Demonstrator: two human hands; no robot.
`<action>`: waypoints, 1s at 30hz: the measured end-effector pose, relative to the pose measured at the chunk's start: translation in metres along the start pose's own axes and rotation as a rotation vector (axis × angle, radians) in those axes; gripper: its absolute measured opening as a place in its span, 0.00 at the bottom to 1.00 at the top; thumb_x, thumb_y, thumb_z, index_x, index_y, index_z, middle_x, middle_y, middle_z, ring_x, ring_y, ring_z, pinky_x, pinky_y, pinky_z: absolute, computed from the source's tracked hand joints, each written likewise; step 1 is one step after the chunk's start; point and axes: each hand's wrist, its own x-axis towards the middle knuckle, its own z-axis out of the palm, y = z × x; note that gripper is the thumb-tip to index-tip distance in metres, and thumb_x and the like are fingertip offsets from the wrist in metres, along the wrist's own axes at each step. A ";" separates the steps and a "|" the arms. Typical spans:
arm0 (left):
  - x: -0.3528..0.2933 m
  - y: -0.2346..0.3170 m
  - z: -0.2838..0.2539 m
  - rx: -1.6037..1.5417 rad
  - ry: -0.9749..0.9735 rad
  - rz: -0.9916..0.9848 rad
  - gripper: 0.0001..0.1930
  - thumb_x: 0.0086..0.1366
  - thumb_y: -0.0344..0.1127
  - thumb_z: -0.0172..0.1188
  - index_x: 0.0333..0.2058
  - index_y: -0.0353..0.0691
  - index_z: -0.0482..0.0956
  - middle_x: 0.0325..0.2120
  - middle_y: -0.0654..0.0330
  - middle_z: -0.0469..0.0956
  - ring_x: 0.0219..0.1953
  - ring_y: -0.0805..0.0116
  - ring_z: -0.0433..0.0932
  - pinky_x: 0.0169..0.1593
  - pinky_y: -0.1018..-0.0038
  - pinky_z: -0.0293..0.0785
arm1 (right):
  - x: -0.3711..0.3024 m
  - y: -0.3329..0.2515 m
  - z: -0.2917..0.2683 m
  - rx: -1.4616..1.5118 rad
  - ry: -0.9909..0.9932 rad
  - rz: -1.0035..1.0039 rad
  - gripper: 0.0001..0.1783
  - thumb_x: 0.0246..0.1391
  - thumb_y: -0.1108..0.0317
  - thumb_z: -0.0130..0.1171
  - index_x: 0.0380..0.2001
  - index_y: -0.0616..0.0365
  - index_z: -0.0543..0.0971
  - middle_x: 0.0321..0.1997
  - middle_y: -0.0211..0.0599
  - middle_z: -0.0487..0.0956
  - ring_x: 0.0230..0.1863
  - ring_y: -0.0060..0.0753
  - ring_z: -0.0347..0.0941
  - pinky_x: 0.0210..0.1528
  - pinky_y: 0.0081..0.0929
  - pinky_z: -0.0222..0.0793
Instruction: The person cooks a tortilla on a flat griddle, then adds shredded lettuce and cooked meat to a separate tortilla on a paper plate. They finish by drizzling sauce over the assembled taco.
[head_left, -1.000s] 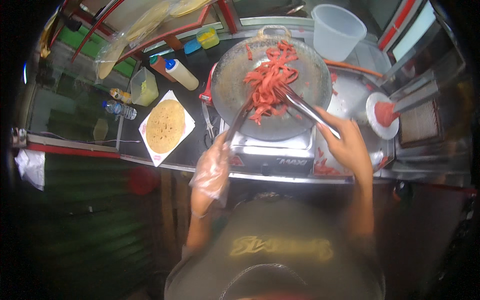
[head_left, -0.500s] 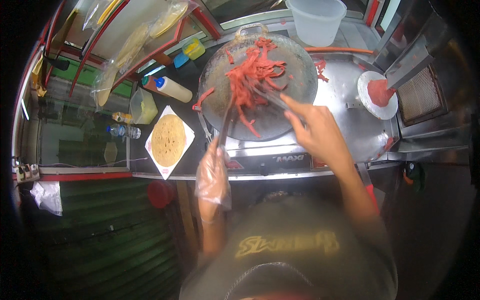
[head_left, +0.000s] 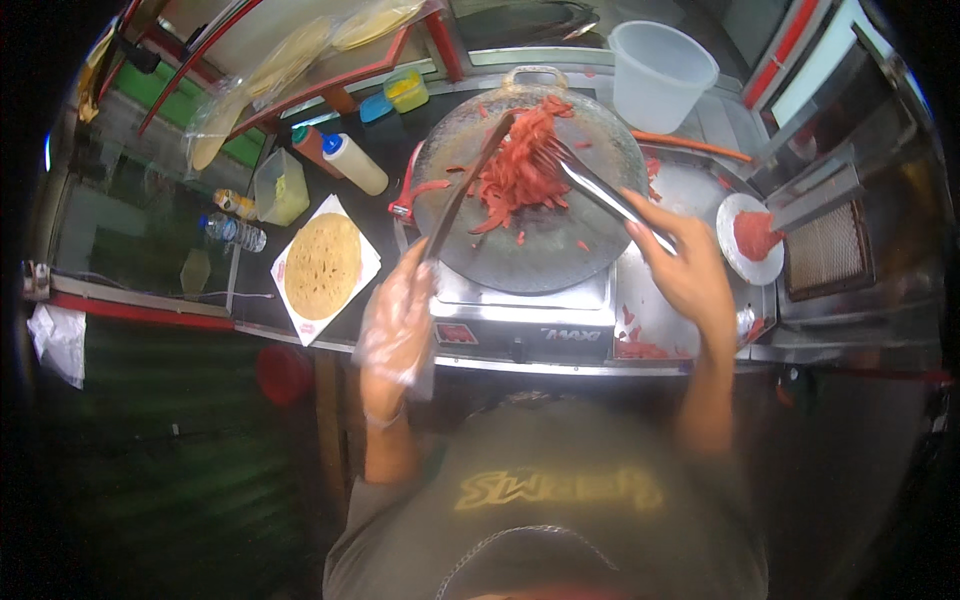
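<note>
Head: red strips beyond fingers

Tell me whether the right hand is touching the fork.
Touching: the head view shows the right hand gripping the fork near its handle end.

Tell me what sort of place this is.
Probably a small kebab or wrap stall: red strips, seemingly meat, lie in a wide pan, a flatbread rests on white paper, and two squeeze bottles sit nearby.

Fork and long utensil flank red strips heaped in pan.
</note>
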 end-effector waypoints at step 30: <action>0.017 -0.018 -0.009 -0.061 0.059 -0.006 0.27 0.85 0.51 0.44 0.67 0.35 0.75 0.44 0.41 0.85 0.48 0.49 0.85 0.56 0.59 0.77 | -0.010 -0.043 0.016 -0.231 0.058 0.206 0.23 0.66 0.69 0.64 0.63 0.58 0.82 0.37 0.61 0.84 0.35 0.53 0.84 0.42 0.41 0.74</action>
